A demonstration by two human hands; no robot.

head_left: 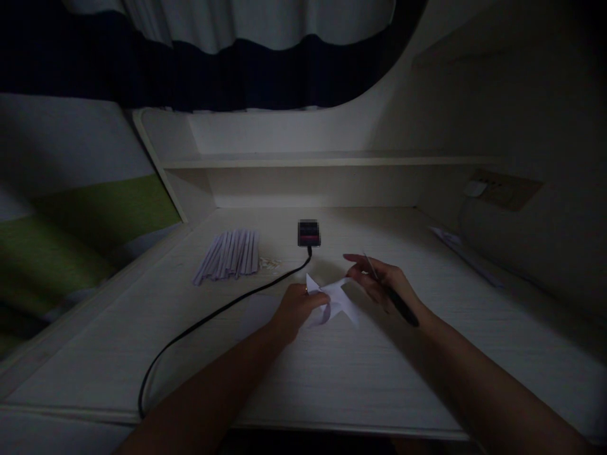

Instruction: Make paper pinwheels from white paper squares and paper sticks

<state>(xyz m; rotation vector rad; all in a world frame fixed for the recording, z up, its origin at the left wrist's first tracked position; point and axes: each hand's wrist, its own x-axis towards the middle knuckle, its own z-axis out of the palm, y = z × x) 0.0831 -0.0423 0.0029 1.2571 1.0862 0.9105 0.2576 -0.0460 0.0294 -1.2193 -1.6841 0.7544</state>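
Note:
Between the thumb and fingers of my left hand (294, 308) is a white paper pinwheel (340, 297), with pointed corners standing up and one flap curled over. My right hand (385, 282) holds a thin tool with a black handle (402, 308); its slim shaft points up and away past the fingers, and I cannot tell its exact kind. The right fingertips are at the pinwheel's upper right corner and seem to pinch it. Under and beside my left forearm lies a flat sheet of pale paper (257, 314).
Left of centre lies a row of rolled paper sticks (230, 256), with small pale pieces (270, 263) beside it. A dark blurred device (309, 233) trails a black cable (222, 308) leftward. A folded paper strip (467, 258) lies right, below a wall socket (507, 191).

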